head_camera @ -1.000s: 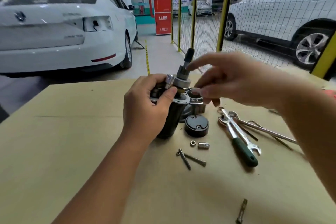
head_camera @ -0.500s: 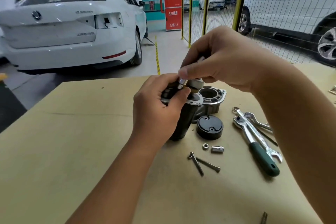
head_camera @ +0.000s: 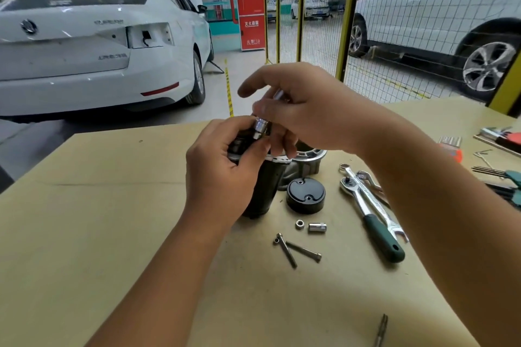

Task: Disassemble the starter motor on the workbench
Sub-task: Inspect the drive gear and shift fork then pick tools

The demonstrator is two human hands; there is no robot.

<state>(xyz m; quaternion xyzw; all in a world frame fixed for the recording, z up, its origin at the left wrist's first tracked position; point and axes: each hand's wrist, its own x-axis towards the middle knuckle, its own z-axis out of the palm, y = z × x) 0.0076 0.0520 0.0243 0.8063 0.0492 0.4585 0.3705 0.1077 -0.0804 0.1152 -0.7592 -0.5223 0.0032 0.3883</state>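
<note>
The black starter motor body [head_camera: 263, 191] stands upright on the cardboard-covered workbench [head_camera: 112, 234]. My left hand [head_camera: 222, 172] is wrapped around its upper end. My right hand [head_camera: 298, 113] reaches over the top and pinches the shaft; a silver collar [head_camera: 260, 124] shows between my fingers. Behind the motor lies the aluminium nose housing [head_camera: 308, 162]. A black round end cap [head_camera: 306, 197] rests just right of the motor. Two long through bolts [head_camera: 293, 251] lie crossed in front, with a nut [head_camera: 299, 224] and a small socket [head_camera: 317, 227] beside them.
A green-handled ratchet [head_camera: 372, 220] and open-end spanners [head_camera: 375, 191] lie to the right. Hex keys and other tools [head_camera: 501, 177] sit at the far right edge. A loose bit [head_camera: 381, 329] lies near the front. A yellow mesh fence and parked cars stand beyond the bench.
My right hand came down from above the shaft and closed its fingers on the top of it, then lifted slightly. My left hand kept its hold on the motor body.
</note>
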